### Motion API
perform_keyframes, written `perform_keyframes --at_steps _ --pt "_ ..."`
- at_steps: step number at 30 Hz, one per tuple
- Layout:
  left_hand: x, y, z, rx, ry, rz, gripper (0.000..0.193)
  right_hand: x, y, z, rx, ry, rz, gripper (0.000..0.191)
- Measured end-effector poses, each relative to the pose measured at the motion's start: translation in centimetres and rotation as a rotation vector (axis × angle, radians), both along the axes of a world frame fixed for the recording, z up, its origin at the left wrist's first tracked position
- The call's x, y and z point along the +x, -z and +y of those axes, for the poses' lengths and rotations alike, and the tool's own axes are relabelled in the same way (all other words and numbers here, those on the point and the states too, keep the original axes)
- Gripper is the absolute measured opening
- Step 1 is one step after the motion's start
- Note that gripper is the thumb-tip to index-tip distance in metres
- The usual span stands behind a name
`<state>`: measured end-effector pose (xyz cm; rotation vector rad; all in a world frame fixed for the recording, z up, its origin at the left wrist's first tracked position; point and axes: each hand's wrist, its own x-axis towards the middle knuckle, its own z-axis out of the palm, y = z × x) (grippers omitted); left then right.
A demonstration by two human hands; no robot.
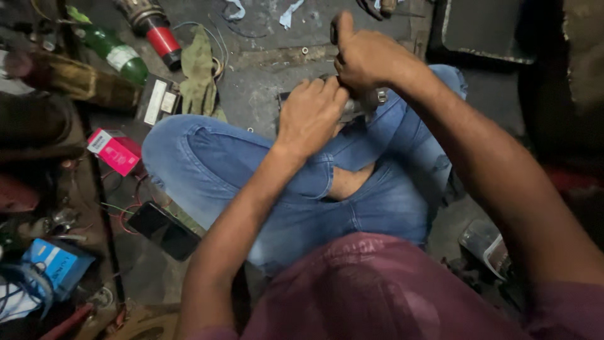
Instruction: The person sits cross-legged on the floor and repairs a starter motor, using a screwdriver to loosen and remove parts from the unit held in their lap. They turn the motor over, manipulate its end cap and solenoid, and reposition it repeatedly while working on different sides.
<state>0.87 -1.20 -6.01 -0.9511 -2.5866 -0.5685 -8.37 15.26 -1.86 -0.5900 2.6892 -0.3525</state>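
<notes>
The person sits cross-legged on a grimy concrete floor, blue jeans filling the middle of the view. Both hands meet over the knees on a small grey metal part, largely hidden beneath them. The left hand is curled shut over its near side, pinning it down. The right hand is closed around a dark tool handle standing upright over the part; what kind of tool I cannot tell. To do this well, the pinning hand should probably keep the part braced firmly on the leg while the tool stays square to it. Toward the floor's left edge lie a green bottle, a pink box, a blue box and a black phone
</notes>
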Motion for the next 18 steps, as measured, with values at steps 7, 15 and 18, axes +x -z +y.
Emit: perform_keyframes --at_steps 7,15,18 --pt "0.1 -2.3 0.4 0.000 -0.032 -0.090 0.049 -0.2 -1.2 1.5 -0.177 0.042 0.113 0.061" --pt "0.1 -3.4 0.5 0.027 -0.036 -0.134 0.054 4.8 -1.4 5.4 -0.564 0.187 0.552 0.048" --pt "-0.1 -3.3 0.6 0.001 -0.051 -0.165 0.052 7.4 0.0 4.2 -0.542 0.241 0.469 0.039"
